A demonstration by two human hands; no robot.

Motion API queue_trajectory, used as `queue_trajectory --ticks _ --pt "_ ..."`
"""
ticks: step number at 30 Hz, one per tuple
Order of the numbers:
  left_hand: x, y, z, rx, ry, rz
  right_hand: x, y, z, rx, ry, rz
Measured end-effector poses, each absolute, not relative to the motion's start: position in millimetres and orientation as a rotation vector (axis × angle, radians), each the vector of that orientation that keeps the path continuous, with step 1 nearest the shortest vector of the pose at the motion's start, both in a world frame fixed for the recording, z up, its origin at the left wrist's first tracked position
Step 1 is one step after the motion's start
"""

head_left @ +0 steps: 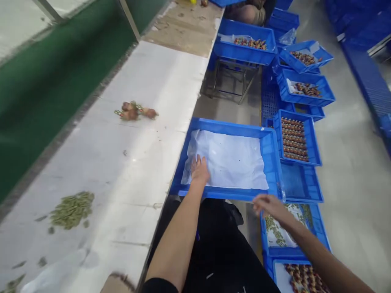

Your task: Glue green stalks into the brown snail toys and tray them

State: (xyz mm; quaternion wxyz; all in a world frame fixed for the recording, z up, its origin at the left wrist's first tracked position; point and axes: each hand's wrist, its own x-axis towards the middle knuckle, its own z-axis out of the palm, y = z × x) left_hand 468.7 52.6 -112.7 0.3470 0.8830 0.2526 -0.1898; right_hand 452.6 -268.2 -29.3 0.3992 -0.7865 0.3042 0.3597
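Observation:
My left hand (200,170) reaches into a blue plastic crate (270,156), its fingers spread over the left part of a white liner sheet (233,158). The sheet is wrinkled at its edges and carries a few dark specks. My right hand (269,206) is by the crate's near right corner, with its fingers loosely bent and slightly blurred. Whether it touches the rim I cannot tell. On the white worktop to the left lie a few brownish bulb-shaped pieces with green ends (134,111) and a pile of small green pieces (73,209).
Blue crates with small brown and red items stand along the right, one holding neat rows (295,138). Another filled crate (246,53) rests on a metal stool (233,77). A person (247,14) is at the far end. A green strip (61,77) borders the worktop.

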Motion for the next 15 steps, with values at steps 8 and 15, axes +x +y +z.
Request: queue_trajectory --ticks 8,15 --pt "459.6 79.8 -173.1 2.523 0.620 -0.661 595.6 -242.5 -159.2 -2.642 -0.029 0.602" --pt "454.5 95.3 -161.4 2.658 0.601 -0.518 588.4 -275.8 -177.2 -2.871 -0.095 0.458"
